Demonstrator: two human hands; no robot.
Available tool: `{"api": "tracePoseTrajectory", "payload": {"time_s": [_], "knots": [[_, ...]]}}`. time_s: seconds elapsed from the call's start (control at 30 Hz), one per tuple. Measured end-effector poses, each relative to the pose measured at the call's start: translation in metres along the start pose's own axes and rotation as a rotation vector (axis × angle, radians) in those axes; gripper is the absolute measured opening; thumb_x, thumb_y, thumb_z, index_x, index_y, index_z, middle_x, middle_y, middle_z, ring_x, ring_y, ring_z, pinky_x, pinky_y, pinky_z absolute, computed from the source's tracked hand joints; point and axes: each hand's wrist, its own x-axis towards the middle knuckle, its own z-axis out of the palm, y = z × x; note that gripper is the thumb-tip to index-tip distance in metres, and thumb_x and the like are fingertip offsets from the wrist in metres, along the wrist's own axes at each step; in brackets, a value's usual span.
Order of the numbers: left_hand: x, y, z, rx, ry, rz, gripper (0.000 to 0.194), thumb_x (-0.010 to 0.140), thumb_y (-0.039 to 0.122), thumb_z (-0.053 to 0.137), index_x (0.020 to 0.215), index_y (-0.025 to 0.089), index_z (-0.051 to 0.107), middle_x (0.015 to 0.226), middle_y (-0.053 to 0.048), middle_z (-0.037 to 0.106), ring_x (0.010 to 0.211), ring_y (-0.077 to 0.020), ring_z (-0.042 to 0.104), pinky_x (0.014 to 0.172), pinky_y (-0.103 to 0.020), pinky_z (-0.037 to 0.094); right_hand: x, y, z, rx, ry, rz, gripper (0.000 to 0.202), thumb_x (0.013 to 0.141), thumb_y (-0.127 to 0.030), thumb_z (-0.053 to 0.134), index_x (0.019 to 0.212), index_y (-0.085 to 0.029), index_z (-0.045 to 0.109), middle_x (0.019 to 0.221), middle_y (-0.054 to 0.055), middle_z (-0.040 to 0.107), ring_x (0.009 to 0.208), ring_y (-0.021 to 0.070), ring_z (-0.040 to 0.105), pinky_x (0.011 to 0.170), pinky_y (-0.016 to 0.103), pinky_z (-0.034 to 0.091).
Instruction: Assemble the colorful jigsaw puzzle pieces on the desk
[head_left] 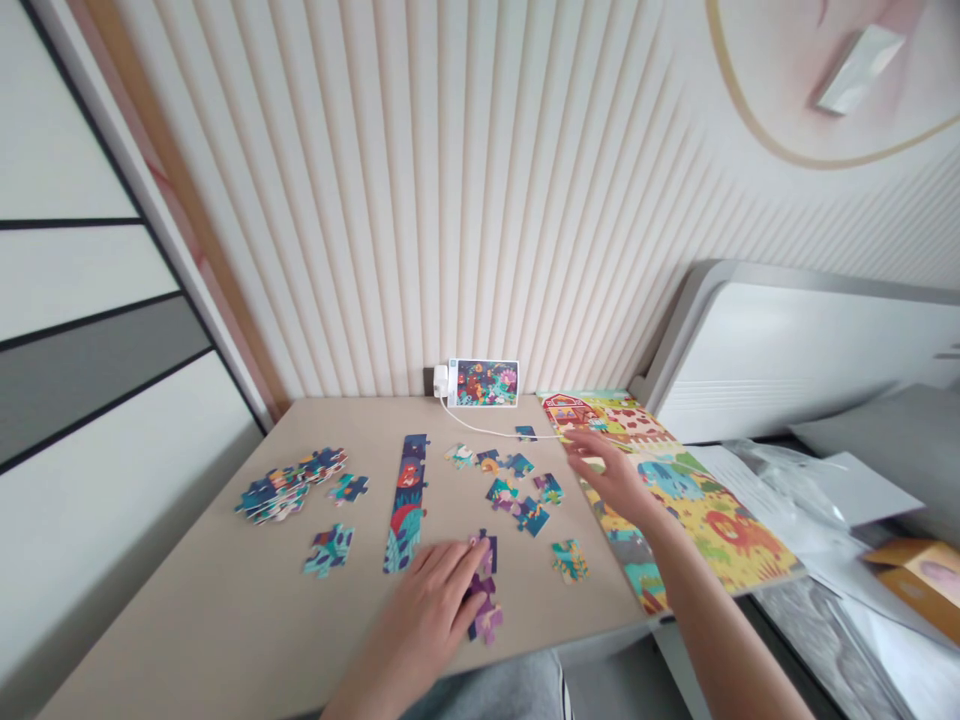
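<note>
Your left hand [439, 588] rests palm-down at the near side of the surface [217, 610], thumb and fingers apart, fingertips touching a short column of purple puzzle pieces [489, 592]. Your right hand [613, 478] is raised at the near edge of the white cable [480, 431], thumb apart from fingers, over the left part of the farm-animal picture [724, 515]; can't tell if it touches either. Left of the purple column: a joined strip [409, 500]. Farther left, a heaped pile of pieces [281, 490]. Loose pieces [531, 516] scatter between strip and farm-animal picture. Far side: reference card [487, 383] upright by the wall, beside a white plug [441, 380].
</note>
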Motion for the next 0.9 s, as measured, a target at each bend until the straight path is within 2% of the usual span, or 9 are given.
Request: {"api": "tracePoseTrajectory", "payload": {"time_s": [0.07,0.1,0.23,0.37,0.43,0.57,0.73,0.9], "knots": [[0.001,0.0,-0.001,-0.006,-0.001,0.012,0.05,0.1,0.026,0.052,0.15,0.029,0.042,0.133,-0.007,0.06,0.121,-0.0251,0.056,0.106,-0.046,0.047,0.009,0.007,-0.004,0.013,0.126,0.083,0.035,0.097,-0.041,0.051,0.124,-0.024,0.067,0.126,0.011,0.068,0.103,0.0249,0.069,0.088,0.041,0.057],[0.001,0.0,-0.002,-0.009,-0.003,0.013,0.048,0.101,0.025,0.051,0.148,0.03,0.045,0.133,-0.007,0.06,0.121,-0.0249,0.056,0.106,-0.046,0.048,0.012,0.01,-0.005,-0.005,0.124,0.108,0.034,0.096,-0.041,0.052,0.12,-0.023,0.069,0.121,0.011,0.07,0.1,0.0251,0.069,0.086,0.041,0.057],[0.001,0.002,-0.005,-0.02,-0.016,0.025,0.043,0.099,0.015,0.05,0.138,0.032,0.055,0.132,-0.004,0.059,0.121,-0.0232,0.055,0.105,-0.043,0.049,0.018,0.014,0.0,-0.036,-0.059,0.085,0.033,0.093,-0.041,0.056,0.115,-0.022,0.072,0.108,0.01,0.075,0.093,0.0248,0.07,0.084,0.041,0.058],[-0.001,0.002,-0.004,-0.034,-0.023,0.03,0.044,0.096,0.01,0.054,0.135,0.031,0.059,0.131,-0.004,0.059,0.123,-0.0232,0.054,0.106,-0.043,0.05,0.018,0.015,0.016,0.0,-0.001,0.045,0.033,0.096,-0.042,0.053,0.112,-0.024,0.074,0.104,0.009,0.075,0.092,0.0242,0.07,0.083,0.041,0.058],[-0.001,0.003,-0.004,-0.043,-0.008,0.013,0.043,0.096,0.01,0.053,0.133,0.031,0.06,0.129,-0.005,0.059,0.123,-0.0236,0.054,0.106,-0.044,0.05,0.016,0.017,0.027,-0.021,-0.002,-0.03,0.029,0.096,-0.041,0.055,0.108,-0.025,0.076,0.106,0.009,0.075,0.098,0.025,0.07,0.091,0.044,0.056],[0.0,0.004,-0.005,-0.051,0.003,0.007,0.041,0.097,0.011,0.053,0.131,0.032,0.062,0.126,-0.005,0.06,0.121,-0.0241,0.055,0.104,-0.044,0.051,0.007,0.028,0.04,-0.086,-0.113,-0.171,0.025,0.091,-0.042,0.065,0.108,-0.027,0.077,0.115,0.009,0.073,0.111,0.0264,0.067,0.103,0.049,0.05],[0.001,0.006,-0.009,-0.038,0.001,-0.004,0.041,0.097,0.013,0.053,0.132,0.033,0.062,0.124,-0.005,0.06,0.118,-0.024,0.056,0.102,-0.045,0.052,-0.006,0.034,0.033,-0.011,-0.295,-0.159,0.036,0.089,-0.044,0.069,0.123,-0.031,0.071,0.123,0.006,0.072,0.118,0.0257,0.065,0.107,0.046,0.049],[0.001,0.007,-0.008,-0.025,-0.024,-0.019,0.044,0.098,0.014,0.051,0.136,0.034,0.058,0.125,-0.005,0.058,0.119,-0.0239,0.055,0.104,-0.045,0.05,-0.011,0.034,0.028,-0.014,-0.316,-0.078,0.052,0.083,-0.046,0.075,0.132,-0.03,0.065,0.13,0.007,0.068,0.121,0.0285,0.063,0.107,0.048,0.048]]}}
